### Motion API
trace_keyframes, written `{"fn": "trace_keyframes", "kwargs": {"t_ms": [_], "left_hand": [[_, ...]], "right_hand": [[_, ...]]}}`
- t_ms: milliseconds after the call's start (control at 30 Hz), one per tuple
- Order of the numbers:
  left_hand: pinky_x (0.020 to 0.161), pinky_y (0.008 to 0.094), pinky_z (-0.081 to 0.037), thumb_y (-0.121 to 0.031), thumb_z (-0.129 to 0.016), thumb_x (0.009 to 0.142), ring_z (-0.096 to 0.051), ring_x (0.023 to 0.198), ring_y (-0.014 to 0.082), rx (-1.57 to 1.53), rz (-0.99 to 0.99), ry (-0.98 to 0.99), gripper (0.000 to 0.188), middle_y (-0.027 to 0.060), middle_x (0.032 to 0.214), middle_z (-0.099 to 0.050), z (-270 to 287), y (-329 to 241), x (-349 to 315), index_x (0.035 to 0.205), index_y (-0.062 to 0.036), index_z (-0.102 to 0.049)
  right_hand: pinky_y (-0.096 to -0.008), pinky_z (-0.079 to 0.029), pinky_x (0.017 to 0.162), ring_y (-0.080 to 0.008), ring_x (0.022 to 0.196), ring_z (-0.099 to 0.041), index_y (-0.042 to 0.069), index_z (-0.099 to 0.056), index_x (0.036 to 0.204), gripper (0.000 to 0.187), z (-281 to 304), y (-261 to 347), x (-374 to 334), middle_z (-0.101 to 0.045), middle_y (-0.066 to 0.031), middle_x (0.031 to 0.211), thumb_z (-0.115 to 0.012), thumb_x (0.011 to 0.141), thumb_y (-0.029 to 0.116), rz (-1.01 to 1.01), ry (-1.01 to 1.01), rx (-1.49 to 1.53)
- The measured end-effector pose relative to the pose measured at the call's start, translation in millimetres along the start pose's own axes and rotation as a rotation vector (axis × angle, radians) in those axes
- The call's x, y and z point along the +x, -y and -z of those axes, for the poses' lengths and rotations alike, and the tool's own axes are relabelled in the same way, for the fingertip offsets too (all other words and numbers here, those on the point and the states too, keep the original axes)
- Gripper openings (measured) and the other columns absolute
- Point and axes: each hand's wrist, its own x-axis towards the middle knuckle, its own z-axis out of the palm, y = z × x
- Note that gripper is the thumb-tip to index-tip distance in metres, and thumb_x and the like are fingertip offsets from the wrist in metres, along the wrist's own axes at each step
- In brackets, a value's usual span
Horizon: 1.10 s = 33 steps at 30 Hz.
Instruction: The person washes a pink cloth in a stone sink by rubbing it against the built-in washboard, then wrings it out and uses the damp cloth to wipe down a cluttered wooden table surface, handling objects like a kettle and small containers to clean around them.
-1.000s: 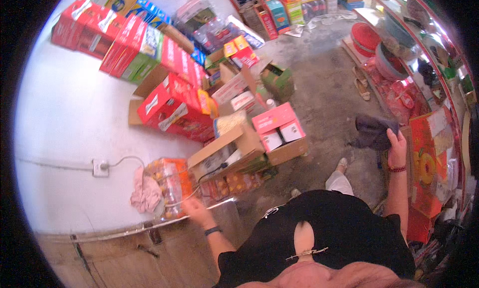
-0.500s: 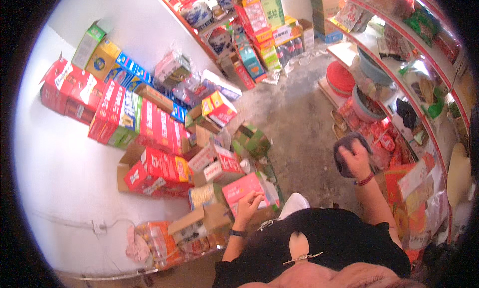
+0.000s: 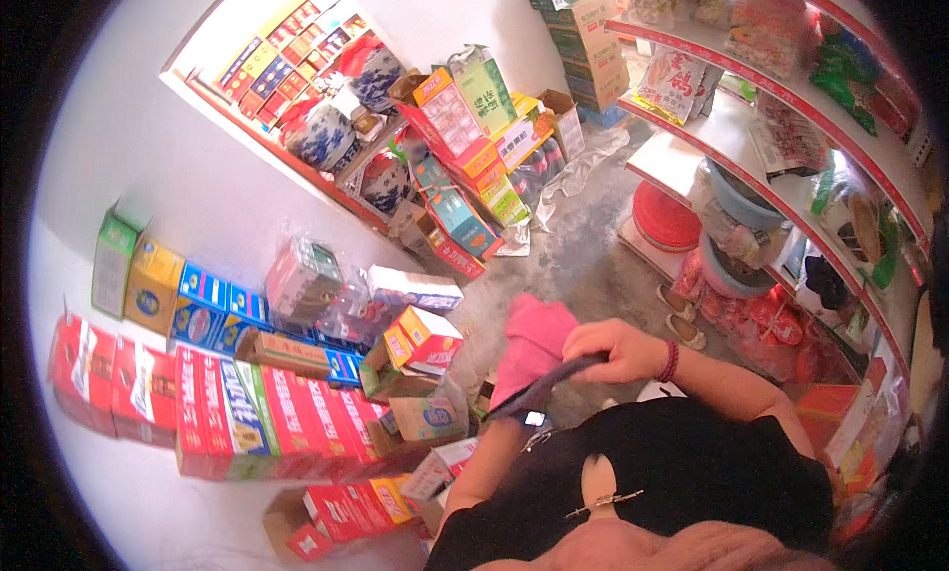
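Observation:
In front of my chest is a pink cloth (image 3: 539, 344) with a dark grey cloth (image 3: 542, 387) along its near side. I cannot tell whether they are two cloths or the two faces of one. My right hand (image 3: 618, 351), with a beaded bracelet at the wrist, pinches the dark grey part at its right end. The cloths cover my left hand, so its fingers are hidden. Only my left forearm (image 3: 494, 462) and a lit watch (image 3: 534, 418) show below them.
To the left, red cartons (image 3: 287, 413) and blue boxes (image 3: 203, 304) line the wall. Shelves (image 3: 712, 146) with bags and basins stand on the right, with a red round lid (image 3: 664, 215) and shoes (image 3: 682, 317) low down. Stacked boxes (image 3: 465, 126) and patterned jars (image 3: 321, 136) stand farther back.
My right hand has brought the dark grey cloth in from the right to the middle. The pink cloth has come into sight, over my left hand. The view has turned toward the back of the room.

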Motion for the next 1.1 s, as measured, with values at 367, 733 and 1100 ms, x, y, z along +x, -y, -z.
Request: {"fn": "trace_keyframes", "kwargs": {"t_ms": [367, 733, 1100], "left_hand": [[0.095, 0.0368, -0.046, -0.020, -0.048, 0.095, -0.057, 0.106, 0.0213, -0.639, -0.128, 0.320, 0.030, 0.0081, 0.116, -0.059, 121.3, 31.0, 294.1, 0.123, -0.0092, -0.052], [0.090, 0.0321, -0.046, -0.009, -0.053, 0.088, -0.058, 0.104, 0.0224, -0.118, -0.249, 0.038, 0.024, 0.0122, 0.108, -0.061, 255.2, -82.4, 538.7, 0.110, -0.0031, -0.056], [0.078, 0.0329, -0.050, -0.021, -0.067, 0.080, -0.063, 0.089, 0.0225, 0.774, -0.427, 0.394, 0.036, 0.0100, 0.094, -0.062, 292.2, -107.7, 811.2, 0.110, -0.0067, -0.052]], "right_hand": [[-0.0267, -0.048, 0.076, -0.0111, 0.082, -0.059, 0.000, -0.063, 0.098, 0.037, 152.7, -165.1, 164.4, -0.065, -0.0027, 0.091, -0.048, 0.098, 0.034, -0.425, -0.677, 0.839], [-0.0359, -0.050, 0.064, -0.0315, 0.072, -0.061, 0.006, -0.057, 0.092, 0.011, 345.6, -248.7, 338.2, -0.061, -0.0120, 0.080, -0.063, 0.082, 0.008, 0.105, -0.534, -0.582], [-0.0423, -0.046, 0.085, -0.0362, 0.094, -0.056, 0.002, -0.054, 0.102, 0.037, 547.3, -327.9, 410.4, -0.057, -0.0178, 0.100, -0.070, 0.070, 0.012, -0.134, -1.001, -0.945]]}}
